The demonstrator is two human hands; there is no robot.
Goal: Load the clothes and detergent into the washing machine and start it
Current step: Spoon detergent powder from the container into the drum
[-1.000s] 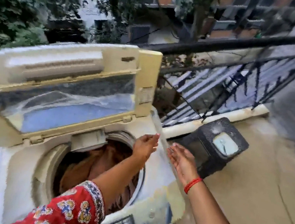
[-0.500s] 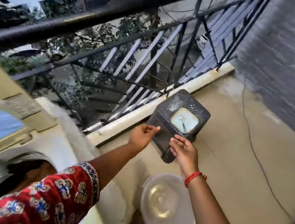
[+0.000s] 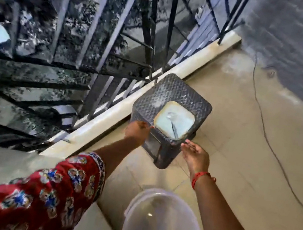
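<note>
Left hand (image 3: 137, 132): fingers curled at the near-left edge of the pale square detergent tub (image 3: 174, 120), grip unclear.
Right hand (image 3: 196, 158): fingers spread wide, empty, just right of the dark woven plastic stool (image 3: 171, 98).

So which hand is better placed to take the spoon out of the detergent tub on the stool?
Probably the right hand. Its open fingers sit just beside the near end of the metal spoon's handle in the square pale tub on the dark woven stool. The left hand reaches the tub's far corner.
</note>
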